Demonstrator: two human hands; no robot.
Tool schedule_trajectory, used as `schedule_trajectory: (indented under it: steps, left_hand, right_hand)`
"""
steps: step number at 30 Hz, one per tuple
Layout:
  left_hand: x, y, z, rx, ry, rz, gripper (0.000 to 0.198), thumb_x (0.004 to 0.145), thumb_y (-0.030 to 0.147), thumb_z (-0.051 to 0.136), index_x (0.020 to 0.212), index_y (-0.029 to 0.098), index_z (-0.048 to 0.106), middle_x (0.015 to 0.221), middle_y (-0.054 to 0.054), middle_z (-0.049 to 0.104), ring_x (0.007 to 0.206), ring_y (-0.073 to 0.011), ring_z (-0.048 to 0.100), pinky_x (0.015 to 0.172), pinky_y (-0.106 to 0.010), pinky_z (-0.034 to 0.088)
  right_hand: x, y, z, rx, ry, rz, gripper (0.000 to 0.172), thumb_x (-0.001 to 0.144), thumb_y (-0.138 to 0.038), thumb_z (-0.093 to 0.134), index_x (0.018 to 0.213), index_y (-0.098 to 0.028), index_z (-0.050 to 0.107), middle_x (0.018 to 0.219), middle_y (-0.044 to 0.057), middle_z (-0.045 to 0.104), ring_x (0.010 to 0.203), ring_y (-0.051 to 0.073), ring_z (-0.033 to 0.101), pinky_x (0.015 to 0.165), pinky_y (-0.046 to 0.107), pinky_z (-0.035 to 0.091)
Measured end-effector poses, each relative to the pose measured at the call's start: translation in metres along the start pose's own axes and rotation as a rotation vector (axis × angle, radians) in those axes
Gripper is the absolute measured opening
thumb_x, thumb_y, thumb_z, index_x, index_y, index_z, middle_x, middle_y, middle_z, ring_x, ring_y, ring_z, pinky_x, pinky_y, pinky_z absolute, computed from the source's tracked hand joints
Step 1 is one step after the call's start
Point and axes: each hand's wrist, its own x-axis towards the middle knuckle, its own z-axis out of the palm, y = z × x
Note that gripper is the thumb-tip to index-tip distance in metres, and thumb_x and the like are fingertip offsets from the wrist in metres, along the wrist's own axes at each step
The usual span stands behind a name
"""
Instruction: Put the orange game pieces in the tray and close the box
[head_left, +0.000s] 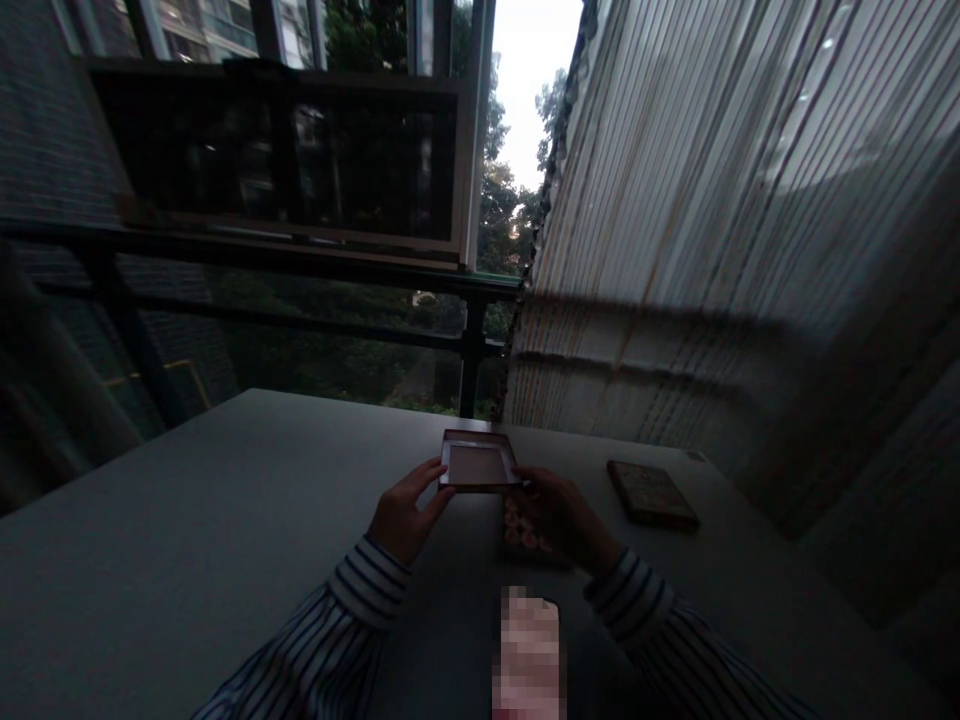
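Observation:
Between my two hands is a shallow rectangular box or lid, its open side facing me, with dark edges and a pale inner border. My left hand grips its left side, the thumb along the lower edge. At the right side, my right hand holds it with closed fingers. Below it on the table lies a dark tray with several round, light reddish pieces in it, partly hidden by my right hand. Dim light hides the finer detail.
A flat, brownish rectangular box lies on the white table to the right. Near me is a pixelated, phone-like object. Beyond the table's far edge stand a dark railing, a window, and a striped curtain.

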Motion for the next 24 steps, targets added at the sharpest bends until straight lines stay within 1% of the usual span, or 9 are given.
schedule_trajectory:
  steps: [6,9,14,20,24]
  left_hand:
    - [0.004,0.008,0.012,-0.027,-0.012,0.024,0.028,0.076,0.032,0.051,0.098,0.016,0.058,0.104,-0.01,0.061,0.095,-0.0198,0.058,0.082,-0.035,0.049]
    - [0.006,0.012,0.018,-0.031,-0.005,0.025,0.028,0.076,0.033,0.051,0.098,0.017,0.057,0.104,-0.009,0.062,0.095,-0.0201,0.058,0.082,-0.035,0.049]
    - [0.007,0.018,0.028,-0.073,0.012,0.024,0.027,0.076,0.032,0.052,0.099,0.017,0.057,0.104,-0.009,0.061,0.097,-0.0198,0.057,0.083,-0.035,0.048]
    - [0.009,0.024,0.042,-0.123,0.016,-0.019,0.028,0.077,0.032,0.052,0.1,0.018,0.056,0.106,-0.009,0.06,0.097,-0.0207,0.057,0.083,-0.037,0.048]
    - [0.01,0.023,0.051,-0.147,0.013,-0.022,0.028,0.077,0.032,0.052,0.101,0.018,0.056,0.107,-0.009,0.06,0.098,-0.0205,0.056,0.084,-0.037,0.048]
  right_hand:
    - [-0.009,0.013,-0.006,0.043,0.042,0.017,0.032,0.076,-0.021,0.049,0.108,-0.017,0.053,0.088,0.006,0.063,0.076,0.015,0.059,0.066,0.026,0.045]
    - [-0.013,0.016,-0.012,0.072,0.054,0.042,0.032,0.076,-0.02,0.049,0.108,-0.018,0.053,0.089,0.006,0.063,0.078,0.015,0.059,0.066,0.026,0.046]
    - [-0.017,0.02,-0.017,0.108,0.069,0.089,0.033,0.076,-0.018,0.047,0.109,-0.017,0.051,0.09,0.007,0.062,0.075,0.014,0.059,0.064,0.026,0.047]
    - [-0.022,0.035,-0.015,0.032,0.13,0.045,0.038,0.074,-0.013,0.046,0.112,-0.018,0.049,0.094,0.008,0.059,0.079,0.015,0.057,0.067,0.028,0.047]
    - [-0.024,0.039,-0.015,-0.06,0.167,0.04,0.038,0.075,-0.015,0.046,0.113,-0.02,0.048,0.097,0.008,0.058,0.079,0.016,0.057,0.067,0.03,0.046]
